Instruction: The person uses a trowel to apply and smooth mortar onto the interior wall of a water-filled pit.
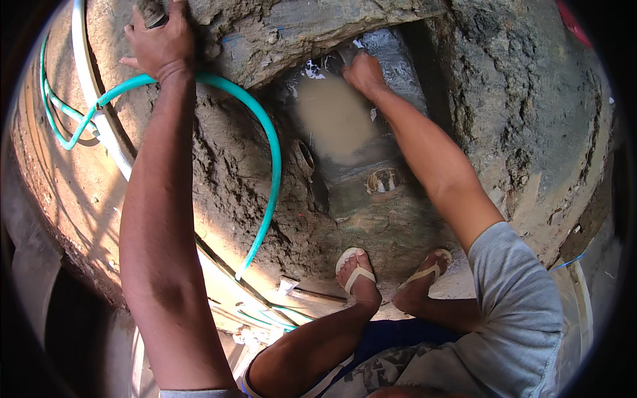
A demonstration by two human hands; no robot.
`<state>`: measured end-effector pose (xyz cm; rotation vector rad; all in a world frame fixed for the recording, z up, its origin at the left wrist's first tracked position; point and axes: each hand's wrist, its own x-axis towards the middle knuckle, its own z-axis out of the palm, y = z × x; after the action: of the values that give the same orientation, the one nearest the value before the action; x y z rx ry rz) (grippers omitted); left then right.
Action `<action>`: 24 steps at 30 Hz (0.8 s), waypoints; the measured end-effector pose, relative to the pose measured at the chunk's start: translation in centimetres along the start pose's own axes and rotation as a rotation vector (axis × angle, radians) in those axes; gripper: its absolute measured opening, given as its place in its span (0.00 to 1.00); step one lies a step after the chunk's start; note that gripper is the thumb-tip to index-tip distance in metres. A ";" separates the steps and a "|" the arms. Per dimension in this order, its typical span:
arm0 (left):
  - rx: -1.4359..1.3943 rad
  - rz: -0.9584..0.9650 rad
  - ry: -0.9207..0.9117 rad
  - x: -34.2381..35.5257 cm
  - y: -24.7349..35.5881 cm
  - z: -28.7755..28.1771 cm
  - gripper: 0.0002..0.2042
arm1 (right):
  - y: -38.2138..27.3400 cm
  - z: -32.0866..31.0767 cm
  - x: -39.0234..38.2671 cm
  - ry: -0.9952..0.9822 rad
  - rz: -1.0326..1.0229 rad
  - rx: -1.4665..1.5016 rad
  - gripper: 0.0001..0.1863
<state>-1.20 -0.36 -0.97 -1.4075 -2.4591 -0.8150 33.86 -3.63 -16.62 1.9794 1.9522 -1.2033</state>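
My left hand (161, 45) is stretched far forward at the upper left, fingers spread on the earth beside a dark grey lump (152, 12). Whether it grips that lump I cannot tell, but the fingers are apart. Down in a pit, my right hand (365, 71) is closed at the far edge of a muddy brown puddle (335, 116). Something greyish and flat (346, 52) shows at its fingers, too hidden to name. White foam (313, 69) floats on the water nearby. Below the puddle a round opening (383, 180) shows in the pit's near side.
A green hose (273, 159) loops under my left forearm. Along the left runs a white pipe (83, 60). Rough earth walls (511, 99) rise around the pit; a pipe end (303, 159) juts from its left side. My sandalled feet (358, 270) stand at the near edge.
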 end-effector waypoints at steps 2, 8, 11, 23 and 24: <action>0.027 -0.019 0.000 0.1 -0.9 -0.1 0.39 | 1.4 -1.1 -1.7 -0.065 -0.032 -0.015 0.25; -0.034 -0.038 -0.089 -0.6 2.1 0.1 0.41 | 6.4 -1.1 -8.7 -0.046 0.090 -0.046 0.20; -0.009 -0.006 0.022 -0.3 0.5 0.1 0.39 | 7.7 -0.5 -14.1 -0.075 0.153 0.003 0.20; -0.006 -0.031 -0.022 -1.2 2.2 0.2 0.40 | 10.1 3.3 -13.7 0.023 0.143 0.125 0.25; -0.017 -0.029 -0.046 -0.9 2.4 0.0 0.40 | 9.5 4.0 -11.1 0.073 0.097 0.110 0.24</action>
<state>1.30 -0.04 -0.47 -1.4147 -2.5182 -0.8211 42.03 -16.37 -16.91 2.1731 1.8351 -1.2570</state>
